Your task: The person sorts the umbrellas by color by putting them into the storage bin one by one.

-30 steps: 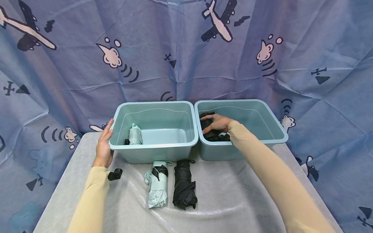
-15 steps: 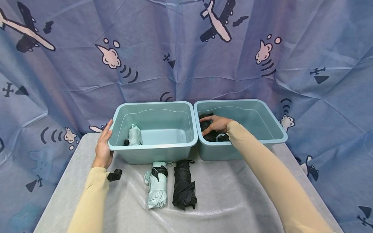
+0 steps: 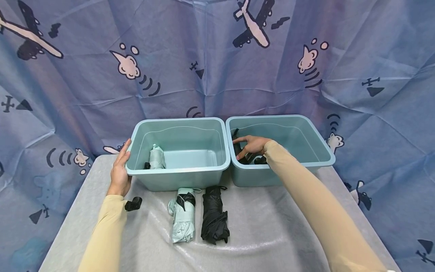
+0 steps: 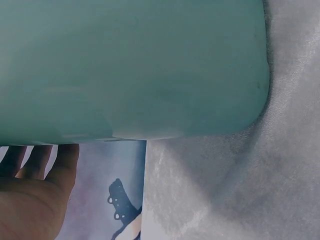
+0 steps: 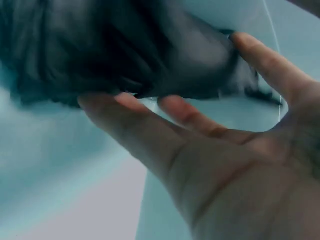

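Note:
My left hand [image 3: 120, 173] rests against the left end of the left pale green bin [image 3: 180, 183], its fingers extended along the outer wall. Reaching down into the right pale green bin [image 3: 258, 181], my right hand [image 3: 253, 146] is beside the bin's left wall. There its spread fingers touch a dark folded umbrella [image 5: 150, 50], partly hidden by the hand in the head view. A pale green folded umbrella [image 3: 157, 157] lies at the left end inside the left bin. On the table in front are another pale green folded umbrella [image 3: 184, 217] and a black folded umbrella [image 3: 215, 217].
Both bins stand side by side on a grey-covered table [image 3: 265, 234], their rims nearly touching. A blue printed curtain [image 3: 217, 56] hangs close behind them. A small black strap piece [image 3: 133, 204] shows at my left wrist.
The dark umbrella in the right bin has shifted lower, with less of it showing around my right hand. My right fingers have spread a little; my left hand stays in place.

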The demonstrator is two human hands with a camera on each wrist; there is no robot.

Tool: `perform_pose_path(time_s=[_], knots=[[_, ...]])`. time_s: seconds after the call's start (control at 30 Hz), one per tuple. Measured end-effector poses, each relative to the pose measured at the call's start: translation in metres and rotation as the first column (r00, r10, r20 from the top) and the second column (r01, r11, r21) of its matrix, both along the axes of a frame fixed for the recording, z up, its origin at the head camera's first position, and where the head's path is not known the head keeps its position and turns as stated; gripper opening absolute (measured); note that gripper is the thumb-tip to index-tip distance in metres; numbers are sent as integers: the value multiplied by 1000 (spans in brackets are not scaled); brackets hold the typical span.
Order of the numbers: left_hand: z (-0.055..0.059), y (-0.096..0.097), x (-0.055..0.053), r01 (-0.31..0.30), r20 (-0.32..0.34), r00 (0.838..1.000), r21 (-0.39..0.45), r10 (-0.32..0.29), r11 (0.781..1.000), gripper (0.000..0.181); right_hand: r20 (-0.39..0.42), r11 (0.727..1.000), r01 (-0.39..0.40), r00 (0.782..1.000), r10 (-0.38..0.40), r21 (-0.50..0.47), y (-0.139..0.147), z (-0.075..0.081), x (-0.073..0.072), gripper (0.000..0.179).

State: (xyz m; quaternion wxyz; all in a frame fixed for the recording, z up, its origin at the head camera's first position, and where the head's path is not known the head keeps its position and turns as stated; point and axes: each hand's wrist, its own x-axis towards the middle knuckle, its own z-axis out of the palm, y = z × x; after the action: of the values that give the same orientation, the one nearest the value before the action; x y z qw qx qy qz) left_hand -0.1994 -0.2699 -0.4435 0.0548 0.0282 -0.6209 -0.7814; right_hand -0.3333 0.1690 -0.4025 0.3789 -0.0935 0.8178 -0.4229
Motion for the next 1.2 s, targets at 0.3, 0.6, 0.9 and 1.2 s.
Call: perform_pose_path(time_s=[0.3,0.6,0.9,1.2], knots=[[-1,1,-1,6,0,1000,-1,-6,1000,53,46,999,30,998,-29,-11,2,0,-1,86],[-1,1,-1,-3,4,1000,-15,3,1000,53,60,996,49,997,-44,-76,4,15,3,84],[0,1,0,-1,6,1000,-11,1,1000,53,17,986,18,1000,-15,-167,10,36,11,84],[1,2,1,-3,4,1000,-9,3,1000,52,-76,976,-36,997,20,-217,18,59,33,87]])
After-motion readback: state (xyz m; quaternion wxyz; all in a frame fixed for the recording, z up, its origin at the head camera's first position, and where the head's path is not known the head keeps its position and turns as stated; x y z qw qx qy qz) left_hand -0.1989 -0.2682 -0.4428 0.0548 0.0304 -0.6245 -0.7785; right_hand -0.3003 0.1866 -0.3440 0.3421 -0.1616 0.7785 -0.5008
